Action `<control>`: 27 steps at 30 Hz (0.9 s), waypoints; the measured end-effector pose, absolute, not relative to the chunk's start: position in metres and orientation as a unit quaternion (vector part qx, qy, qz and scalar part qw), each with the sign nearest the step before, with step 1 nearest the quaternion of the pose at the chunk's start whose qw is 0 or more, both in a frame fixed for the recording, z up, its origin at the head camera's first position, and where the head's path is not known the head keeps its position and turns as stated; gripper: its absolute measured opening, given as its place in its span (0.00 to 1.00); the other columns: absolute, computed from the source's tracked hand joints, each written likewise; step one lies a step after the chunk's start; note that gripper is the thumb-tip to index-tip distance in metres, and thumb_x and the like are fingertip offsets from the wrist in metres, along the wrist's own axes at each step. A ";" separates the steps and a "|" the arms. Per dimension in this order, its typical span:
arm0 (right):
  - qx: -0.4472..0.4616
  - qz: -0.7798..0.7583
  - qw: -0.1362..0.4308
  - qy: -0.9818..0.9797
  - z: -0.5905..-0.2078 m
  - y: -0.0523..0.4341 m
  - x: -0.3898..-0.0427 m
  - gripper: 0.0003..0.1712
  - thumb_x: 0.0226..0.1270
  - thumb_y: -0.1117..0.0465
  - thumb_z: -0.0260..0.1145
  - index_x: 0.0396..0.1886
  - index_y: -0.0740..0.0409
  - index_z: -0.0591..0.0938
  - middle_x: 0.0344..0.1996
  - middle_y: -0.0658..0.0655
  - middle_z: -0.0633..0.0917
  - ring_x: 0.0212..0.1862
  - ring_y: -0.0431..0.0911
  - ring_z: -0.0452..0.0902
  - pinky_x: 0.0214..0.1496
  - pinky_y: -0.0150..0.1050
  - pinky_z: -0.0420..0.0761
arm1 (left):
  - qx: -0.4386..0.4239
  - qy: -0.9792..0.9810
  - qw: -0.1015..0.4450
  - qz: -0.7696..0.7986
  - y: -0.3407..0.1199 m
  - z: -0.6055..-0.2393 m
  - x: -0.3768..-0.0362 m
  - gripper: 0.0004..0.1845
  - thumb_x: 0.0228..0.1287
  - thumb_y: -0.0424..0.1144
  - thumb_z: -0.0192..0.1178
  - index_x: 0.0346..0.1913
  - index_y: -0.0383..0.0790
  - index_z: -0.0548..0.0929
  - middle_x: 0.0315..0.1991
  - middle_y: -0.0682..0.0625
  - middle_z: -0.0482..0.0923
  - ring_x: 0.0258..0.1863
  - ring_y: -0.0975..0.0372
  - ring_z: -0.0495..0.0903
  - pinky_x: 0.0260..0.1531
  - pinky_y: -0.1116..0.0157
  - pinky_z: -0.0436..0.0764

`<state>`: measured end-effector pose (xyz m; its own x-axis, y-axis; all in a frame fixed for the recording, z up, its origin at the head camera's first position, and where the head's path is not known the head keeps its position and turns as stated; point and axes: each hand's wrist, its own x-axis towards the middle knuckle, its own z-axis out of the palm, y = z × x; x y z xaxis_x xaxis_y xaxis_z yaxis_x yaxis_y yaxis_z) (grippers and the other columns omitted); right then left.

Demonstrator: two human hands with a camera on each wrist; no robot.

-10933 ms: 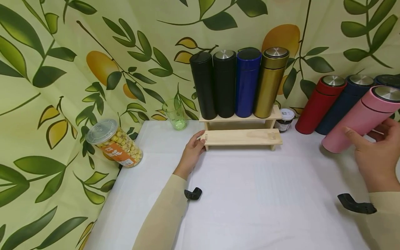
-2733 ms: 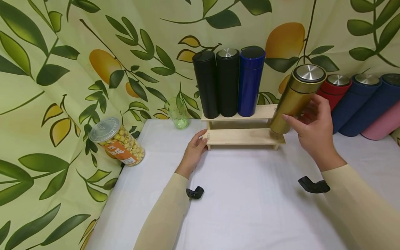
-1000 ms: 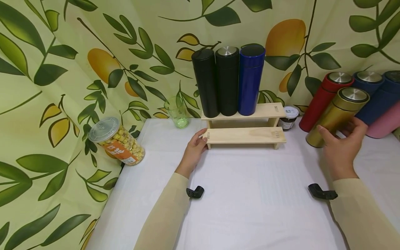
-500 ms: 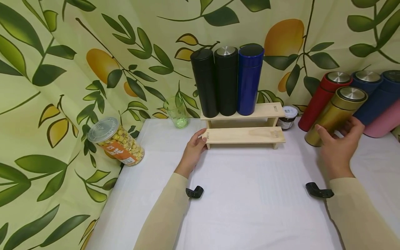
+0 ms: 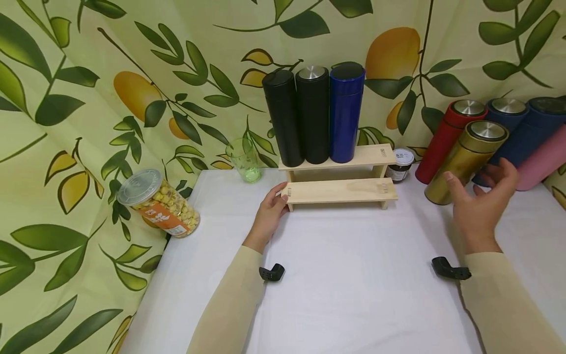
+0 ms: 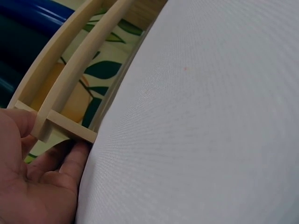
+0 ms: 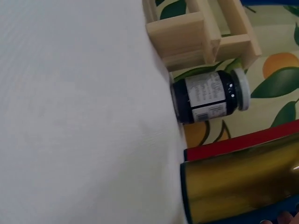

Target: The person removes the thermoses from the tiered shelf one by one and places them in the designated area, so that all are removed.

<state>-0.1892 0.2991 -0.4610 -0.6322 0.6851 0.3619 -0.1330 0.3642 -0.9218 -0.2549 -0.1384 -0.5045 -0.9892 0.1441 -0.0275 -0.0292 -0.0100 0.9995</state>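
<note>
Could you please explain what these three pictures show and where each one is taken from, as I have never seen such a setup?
There is no machine here: a person works with two bare hands. The large picture comes from a camera on the person's head; the two small ones come from cameras on the wrists. On the white table stands a wooden two-step rack carrying three flasks. The left hand rests against the rack's left end. The right hand is open beside a gold flask, which stands on the table by other coloured flasks. A small dark jar, a green glass and a snack canister stand around.
</note>
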 end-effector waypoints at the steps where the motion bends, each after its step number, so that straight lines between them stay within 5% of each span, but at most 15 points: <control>1: -0.187 0.533 0.390 -0.728 -0.459 0.299 -0.188 0.50 0.70 0.57 0.78 0.83 0.46 0.60 0.71 0.49 0.70 0.69 0.41 0.65 0.69 0.36 0.68 | 0.040 0.702 0.062 0.709 -0.138 -0.505 -0.255 0.25 0.88 0.34 0.55 0.81 0.49 0.74 0.69 0.37 0.78 0.67 0.51 0.79 0.65 0.57 0.82; 12: -0.174 0.515 0.417 -0.728 -0.426 0.292 -0.176 0.44 0.76 0.57 0.75 0.82 0.44 0.61 0.71 0.45 0.70 0.71 0.41 0.67 0.71 0.34 0.68 | 0.046 0.702 0.061 0.708 -0.139 -0.504 -0.255 0.25 0.88 0.34 0.55 0.81 0.48 0.74 0.69 0.38 0.78 0.67 0.51 0.80 0.65 0.56 0.82; 27: -0.072 0.532 0.447 -0.716 -0.395 0.272 -0.162 0.33 0.80 0.63 0.68 0.77 0.55 0.65 0.69 0.53 0.74 0.69 0.46 0.70 0.69 0.35 0.72 | 0.051 0.702 0.062 0.707 -0.140 -0.506 -0.256 0.25 0.88 0.35 0.55 0.81 0.48 0.73 0.70 0.38 0.78 0.68 0.51 0.79 0.65 0.56 0.82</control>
